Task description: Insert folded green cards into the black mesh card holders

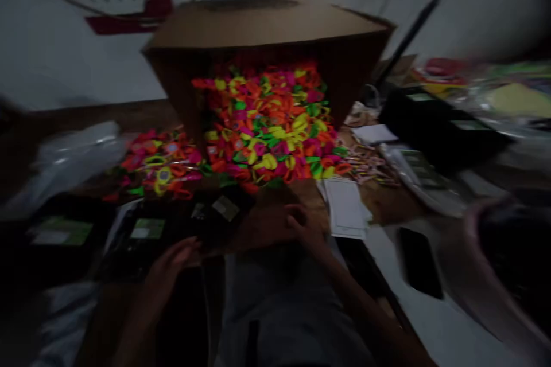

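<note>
My left hand [175,257] is over the table's near edge, fingers stretched out and nothing visible in them. Just beyond it lie black packets with pale labels [226,207] and another black packet with a green-and-white label [147,229]. My right hand [307,230] hovers near the bare wood, its thumb and forefinger curved but apart. Beside it is a stack of white cards [344,206]. In front of both hands, a cardboard box [267,26] lies on its side, with neon watch-like bands [275,137] spilling out. The picture is dark and blurred.
More bands [166,163] heap left of the box, near a clear plastic bag [77,152]. On the right are small pinkish strips [372,163], black packages [447,126], a dark phone [419,262] and a rounded pinkish-rimmed container [477,241]. Another black packet [64,232] lies far left.
</note>
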Demonstrator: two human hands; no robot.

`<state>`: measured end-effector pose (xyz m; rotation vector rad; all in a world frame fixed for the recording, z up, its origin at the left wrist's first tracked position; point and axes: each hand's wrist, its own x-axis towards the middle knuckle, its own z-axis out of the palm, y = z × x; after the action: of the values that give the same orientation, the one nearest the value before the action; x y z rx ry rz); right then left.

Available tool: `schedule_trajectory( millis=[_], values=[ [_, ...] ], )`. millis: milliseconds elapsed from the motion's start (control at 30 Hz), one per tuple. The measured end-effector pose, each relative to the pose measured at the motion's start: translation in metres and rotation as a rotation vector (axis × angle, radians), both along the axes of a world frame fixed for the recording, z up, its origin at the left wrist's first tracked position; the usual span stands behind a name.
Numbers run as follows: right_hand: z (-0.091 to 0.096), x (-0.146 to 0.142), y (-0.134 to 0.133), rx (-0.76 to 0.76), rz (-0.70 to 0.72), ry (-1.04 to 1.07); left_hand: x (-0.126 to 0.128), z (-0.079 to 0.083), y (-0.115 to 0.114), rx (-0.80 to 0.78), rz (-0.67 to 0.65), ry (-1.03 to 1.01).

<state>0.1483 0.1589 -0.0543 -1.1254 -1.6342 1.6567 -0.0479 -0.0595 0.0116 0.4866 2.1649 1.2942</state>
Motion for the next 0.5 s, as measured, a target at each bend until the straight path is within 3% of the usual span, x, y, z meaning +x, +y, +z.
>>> schedule_trajectory(
  millis=[67, 133, 300, 400, 500],
  values=[
    [-0.006, -0.013, -0.014, -0.073, 0.105, 0.004, 0.003, 0.0, -0.016, -0.025, -0.011, -0.013],
    [-0.009, -0.028, -0.026, -0.153, 0.174, 0.004, 0.006, -0.005, -0.014, -0.052, -0.035, 0.051],
    [-0.021, -0.066, -0.03, -0.493, 0.249, 0.016, -0.019, -0.022, 0.018, -0.341, -0.027, 0.503],
    [-0.024, -0.078, -0.03, -0.68, 0.26, 0.03, -0.042, -0.03, 0.038, -0.435, -0.097, 0.508],
    [-0.021, -0.081, -0.038, -0.776, 0.229, 0.04, -0.05, -0.028, 0.042, -0.501, -0.168, 0.49]
  ],
)
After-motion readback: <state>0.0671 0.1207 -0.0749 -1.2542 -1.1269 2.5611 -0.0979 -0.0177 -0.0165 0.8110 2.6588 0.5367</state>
